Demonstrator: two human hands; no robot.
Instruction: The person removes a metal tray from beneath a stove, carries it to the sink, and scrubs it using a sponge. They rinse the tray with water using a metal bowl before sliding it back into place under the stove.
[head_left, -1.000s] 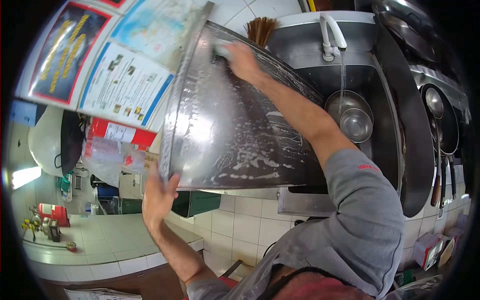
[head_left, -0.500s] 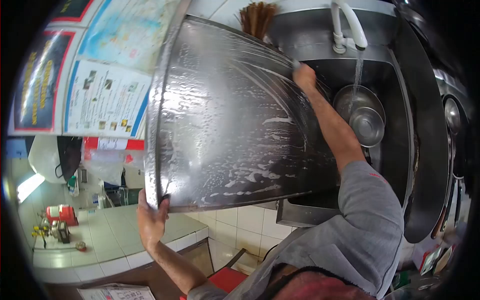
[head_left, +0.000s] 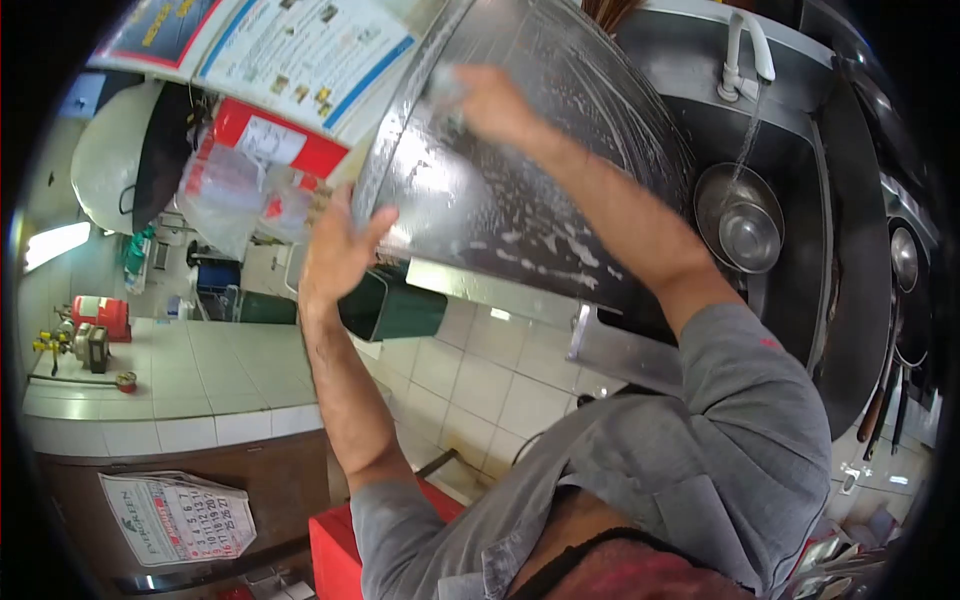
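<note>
A large stainless steel panel (head_left: pixel 480 190), wet and streaked with suds, leans over the left side of the sink (head_left: pixel 690 90). My left hand (head_left: pixel 338 250) grips its near left corner, with the thumb on the face and the fingers around the edge. My right hand (head_left: pixel 492 105) lies over the upper left part of the panel, closed on a small pale scrubbing pad (head_left: pixel 445 88) blurred by motion. In the sink, water from a white faucet (head_left: pixel 748 50) runs into a metal bowl (head_left: pixel 708 190), which holds a smaller metal bowl (head_left: pixel 750 238).
Broom bristles (head_left: pixel 608 12) show behind the panel. A dark green bin (head_left: pixel 410 305) stands below its near edge. At the left are a tiled counter (head_left: pixel 180 385) with a red device (head_left: pixel 100 315), and hanging plastic bags (head_left: pixel 220 195). Pans and ladles (head_left: pixel 903 255) hang at the right.
My right hand has swept leftward across the panel with the pad, from the sink side to the far left edge. The view has shifted, and the panel sits higher in it.
</note>
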